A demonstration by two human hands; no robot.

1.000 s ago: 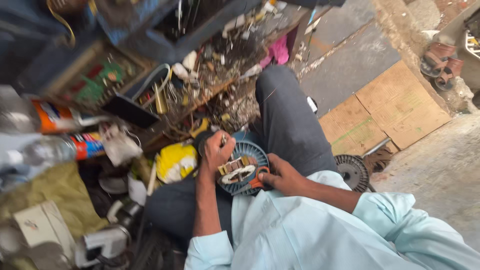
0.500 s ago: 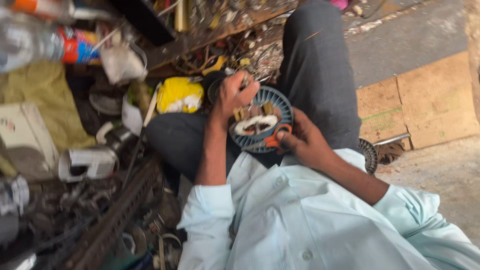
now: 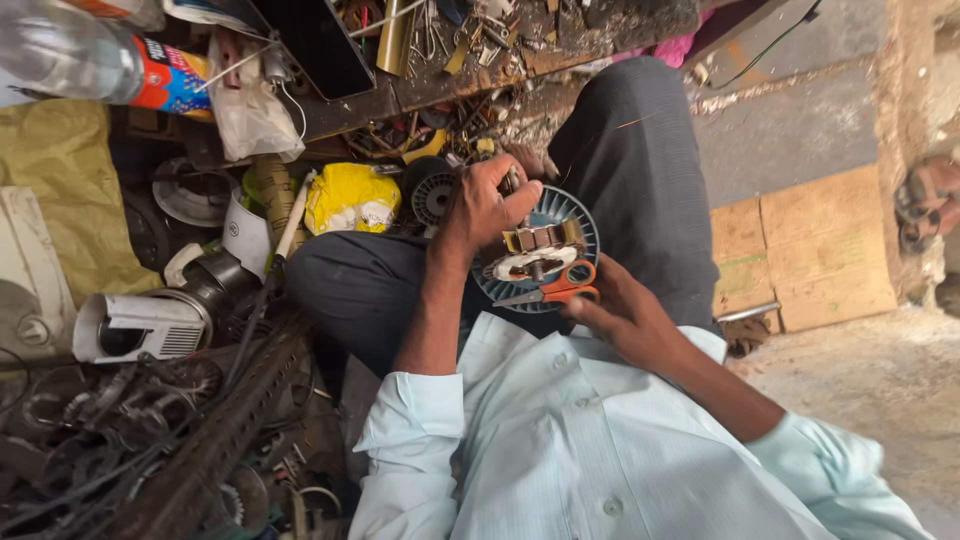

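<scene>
A round blue-grey fan motor housing rests on my lap, with a white and brass motor core at its middle. My left hand grips the top of the core, fingers curled over it. My right hand holds small orange-handled scissors against the lower edge of the core, blades pointing left. I sit cross-legged in dark trousers and a pale blue shirt.
Scrap parts crowd the left: a yellow bag, a white motor casing, a plastic bottle, tangled cables. A cluttered workbench lies ahead. Wooden boards and another person's foot in a sandal are at right.
The view has swung and closed in on my lap. My hands stay on the motor; the right hand with the scissors has shifted slightly lower beside the core.
</scene>
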